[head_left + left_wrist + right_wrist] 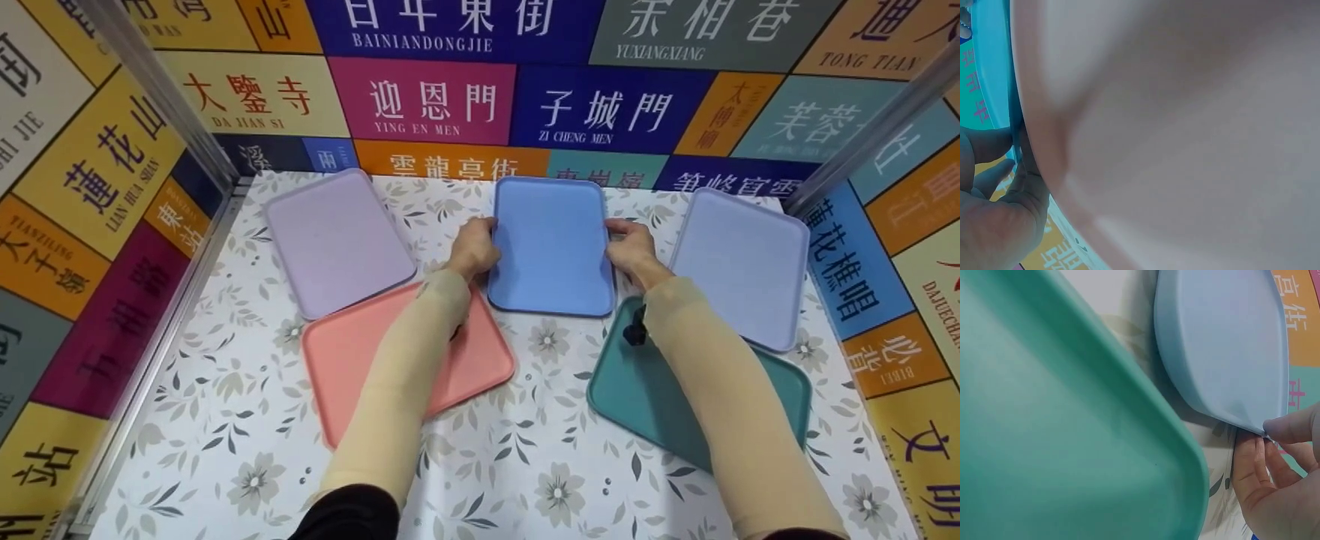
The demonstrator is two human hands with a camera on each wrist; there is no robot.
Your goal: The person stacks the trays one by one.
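Observation:
A blue rectangular tray (551, 247) lies at the back middle of the table, between both hands. My left hand (474, 247) pinches its left rim; the left wrist view shows thumb and fingers of that hand (999, 197) on either side of the edge. On the opposite rim, my right hand (630, 249) pinches the tray, thumb above and fingers beneath, as the right wrist view shows for the hand (1280, 467). Under my left forearm is a coral pink tray (345, 360); a green tray (630, 390) lies beneath my right forearm.
A pale lilac tray (337, 240) lies at the back left, meeting the coral one. Another lavender tray (742, 262) sits at the back right by the green one. Flower-patterned covering (525, 450) spans the table. Printed panels (427, 97) enclose the back and sides.

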